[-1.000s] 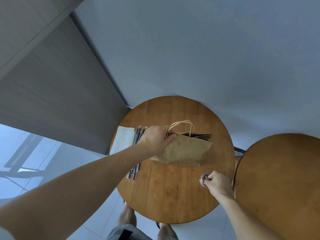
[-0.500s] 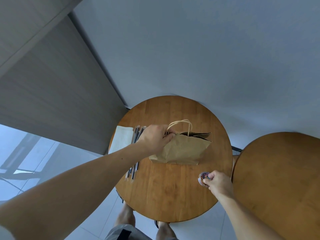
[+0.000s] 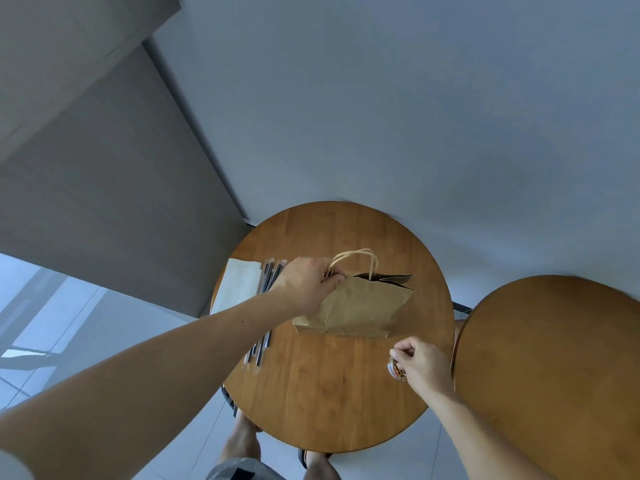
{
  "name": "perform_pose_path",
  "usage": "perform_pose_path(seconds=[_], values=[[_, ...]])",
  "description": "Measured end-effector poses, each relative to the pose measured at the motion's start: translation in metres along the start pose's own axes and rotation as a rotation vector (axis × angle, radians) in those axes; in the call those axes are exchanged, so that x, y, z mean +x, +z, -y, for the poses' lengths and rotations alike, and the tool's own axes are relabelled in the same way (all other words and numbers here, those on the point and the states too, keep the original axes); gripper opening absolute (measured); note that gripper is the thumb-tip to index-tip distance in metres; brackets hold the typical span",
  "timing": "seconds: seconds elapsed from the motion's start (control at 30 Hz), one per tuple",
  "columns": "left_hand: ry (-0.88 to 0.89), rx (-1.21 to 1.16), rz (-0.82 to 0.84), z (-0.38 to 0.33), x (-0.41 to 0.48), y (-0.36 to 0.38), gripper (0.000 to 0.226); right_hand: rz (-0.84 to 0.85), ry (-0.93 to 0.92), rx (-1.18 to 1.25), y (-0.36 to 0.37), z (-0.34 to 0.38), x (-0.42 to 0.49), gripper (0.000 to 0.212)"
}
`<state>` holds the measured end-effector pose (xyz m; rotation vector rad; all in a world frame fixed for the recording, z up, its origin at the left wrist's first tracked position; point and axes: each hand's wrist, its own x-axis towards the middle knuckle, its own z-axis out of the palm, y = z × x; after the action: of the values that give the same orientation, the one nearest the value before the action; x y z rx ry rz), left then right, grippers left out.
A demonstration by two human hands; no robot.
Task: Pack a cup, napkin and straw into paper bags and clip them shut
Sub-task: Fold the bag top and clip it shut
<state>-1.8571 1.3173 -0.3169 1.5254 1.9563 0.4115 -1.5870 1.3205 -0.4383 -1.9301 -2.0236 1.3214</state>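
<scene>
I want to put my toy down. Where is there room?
Bare wood in front of the bag, between the straws and the clip tub, and behind the bag. The right table shows bare wood too. Crowded: the left edge, with napkins and straws.

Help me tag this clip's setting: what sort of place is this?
Probably an indoor café or takeaway packing corner, not certain: a round wooden table holds a brown paper bag, wrapped straws and napkins, a second round table stands beside it, and the floor is pale tile.
</scene>
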Motion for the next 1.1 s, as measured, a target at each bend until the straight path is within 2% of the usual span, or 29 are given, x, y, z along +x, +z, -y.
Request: perform_pose_path(seconds=[0.13,0.23,0.33,0.43,0.57,0.63,0.7,0.87,1.1], values=[[-0.005,0.013,0.018,-0.002,0.002,-0.003,0.014,0.033,-0.165,0.007,-0.014,0.053,-0.003,0.008],[-0.009,0.003,0.041,-0.002,0.004,-0.004,0.011,0.03,-0.234,0.208,-0.021,0.092,-0.006,0.018],[-0.014,0.001,0.057,-0.003,0.005,-0.007,0.013,0.067,-0.266,0.328,-0.027,0.123,-0.01,0.013],[-0.018,0.014,0.062,-0.004,0.007,-0.009,0.013,0.033,-0.351,0.331,-0.034,0.144,-0.011,0.01],[-0.02,0.04,0.055,-0.004,0.01,-0.012,0.015,-0.104,-0.501,0.225,-0.043,0.158,-0.005,0.017],[-0.017,0.063,0.052,-0.005,0.01,-0.012,0.022,-0.125,-0.51,0.229,-0.044,0.162,-0.003,0.021],[-0.024,0.068,0.059,-0.005,0.011,-0.012,0.015,-0.121,-0.498,0.261,-0.046,0.164,0.0,0.023],[-0.043,0.067,0.047,-0.005,0.012,-0.01,0.018,-0.104,-0.442,0.349,-0.046,0.166,0.005,0.019],[-0.029,0.077,0.044,-0.005,0.014,-0.008,0.018,-0.164,-0.496,0.21,-0.045,0.168,0.011,0.011]])
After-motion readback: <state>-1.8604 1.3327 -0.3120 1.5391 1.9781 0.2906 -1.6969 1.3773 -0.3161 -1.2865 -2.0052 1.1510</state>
